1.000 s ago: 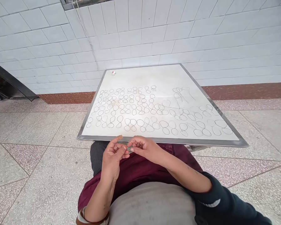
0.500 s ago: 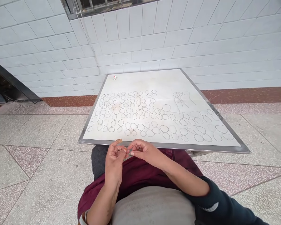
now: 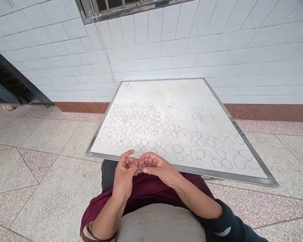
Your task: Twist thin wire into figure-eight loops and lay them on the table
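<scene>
Close together at the near edge of the table (image 3: 164, 91), my two hands work fingertip to fingertip. My left hand (image 3: 124, 172) pinches a thin, wire-like loop (image 3: 149, 161); a tan wrap (image 3: 130, 152) covers its raised index fingertip. My right hand (image 3: 160, 168) is closed with thumb and fingers on the same loop, which curves in front of its fingers. Something small and greyish shows between the thumbs, too small to name. Beyond my hands, many thin dark figure-eight loops (image 3: 178, 153) lie in rows on the white tabletop.
A tangle of longer thin strands (image 3: 203, 116) lies at the right of the tabletop. A small white and red item (image 3: 129, 86) sits at the far left corner. Behind stands a tiled wall (image 3: 151, 50) with a barred window (image 3: 116, 6). A cord (image 3: 102, 40) hangs down it.
The camera view has shifted slightly, so the table appears lower and turned. My hands stay together; the thin loop between them now shows more clearly.
</scene>
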The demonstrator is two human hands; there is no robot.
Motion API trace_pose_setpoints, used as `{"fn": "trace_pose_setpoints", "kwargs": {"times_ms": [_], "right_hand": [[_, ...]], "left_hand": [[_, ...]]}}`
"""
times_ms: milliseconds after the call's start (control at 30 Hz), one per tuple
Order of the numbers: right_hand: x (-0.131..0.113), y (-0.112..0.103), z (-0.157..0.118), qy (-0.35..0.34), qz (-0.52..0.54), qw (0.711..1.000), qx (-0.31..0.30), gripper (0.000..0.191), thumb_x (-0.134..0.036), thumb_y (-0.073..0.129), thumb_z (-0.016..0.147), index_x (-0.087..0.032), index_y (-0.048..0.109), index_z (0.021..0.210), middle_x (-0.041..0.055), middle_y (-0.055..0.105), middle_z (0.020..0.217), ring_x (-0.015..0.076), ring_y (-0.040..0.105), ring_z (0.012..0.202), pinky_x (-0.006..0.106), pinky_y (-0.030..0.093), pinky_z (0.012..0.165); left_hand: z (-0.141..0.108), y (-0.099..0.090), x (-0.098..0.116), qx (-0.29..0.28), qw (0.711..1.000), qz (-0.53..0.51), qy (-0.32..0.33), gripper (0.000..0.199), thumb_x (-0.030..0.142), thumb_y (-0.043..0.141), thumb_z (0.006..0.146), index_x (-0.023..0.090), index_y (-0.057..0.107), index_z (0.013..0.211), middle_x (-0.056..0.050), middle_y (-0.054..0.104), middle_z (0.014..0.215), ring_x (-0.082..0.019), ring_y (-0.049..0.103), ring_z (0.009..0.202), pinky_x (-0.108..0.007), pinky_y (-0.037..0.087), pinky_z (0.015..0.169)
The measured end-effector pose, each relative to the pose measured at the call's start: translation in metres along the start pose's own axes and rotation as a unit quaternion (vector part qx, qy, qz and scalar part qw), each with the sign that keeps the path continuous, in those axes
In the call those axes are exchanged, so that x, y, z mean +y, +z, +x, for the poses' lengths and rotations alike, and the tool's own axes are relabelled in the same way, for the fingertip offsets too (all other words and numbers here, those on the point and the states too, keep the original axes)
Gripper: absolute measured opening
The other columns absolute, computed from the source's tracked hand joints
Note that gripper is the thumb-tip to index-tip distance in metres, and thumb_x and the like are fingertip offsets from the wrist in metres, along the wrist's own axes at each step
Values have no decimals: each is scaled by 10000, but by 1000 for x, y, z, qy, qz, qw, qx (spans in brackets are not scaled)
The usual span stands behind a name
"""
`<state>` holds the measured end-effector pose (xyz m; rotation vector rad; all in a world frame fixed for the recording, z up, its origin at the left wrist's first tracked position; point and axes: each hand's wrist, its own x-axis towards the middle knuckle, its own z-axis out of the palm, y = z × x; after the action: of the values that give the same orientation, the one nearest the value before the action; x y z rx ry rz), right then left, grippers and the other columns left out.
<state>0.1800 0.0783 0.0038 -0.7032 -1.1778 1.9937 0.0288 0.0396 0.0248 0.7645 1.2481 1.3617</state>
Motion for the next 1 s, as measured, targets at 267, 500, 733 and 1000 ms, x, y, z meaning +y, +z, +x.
{"fn": "trace_pose_setpoints", "kwargs": {"times_ms": [267, 500, 733, 1000], "right_hand": [[-5, -9, 5, 71, 159, 984, 35, 210, -355, 697, 834, -201, 714, 976, 72, 686, 1001, 125, 559, 822, 232, 407, 663], [-2, -18, 20, 110, 156, 980, 49, 235, -369, 749, 766, -191, 710, 914, 58, 682, 896, 119, 531, 731, 236, 392, 616], [-4, -12, 24, 84, 102, 990, 58, 258, -420, 709, 780, -187, 684, 887, 37, 681, 837, 107, 507, 674, 233, 368, 588], [-6, -6, 13, -41, -99, 987, 122, 146, -335, 675, 772, -201, 665, 830, -32, 577, 687, 89, 471, 576, 240, 378, 566]], "left_hand": [[8, 10, 5, 18, 996, 72, 44, 355, 196, 647, 795, 227, 575, 1141, 33, 536, 777, -90, 507, 678, -200, 411, 605], [10, 15, 7, 34, 988, 145, 38, 376, 185, 640, 774, 233, 594, 1144, 28, 545, 759, -108, 529, 675, -230, 443, 657], [12, 12, 9, 30, 984, 175, 21, 354, 239, 645, 793, 246, 594, 1143, 43, 538, 734, -94, 536, 666, -218, 449, 666], [14, 9, 6, 21, 990, 139, 25, 448, 327, 723, 739, 237, 581, 1155, 39, 552, 736, -103, 521, 634, -205, 440, 570]]}}
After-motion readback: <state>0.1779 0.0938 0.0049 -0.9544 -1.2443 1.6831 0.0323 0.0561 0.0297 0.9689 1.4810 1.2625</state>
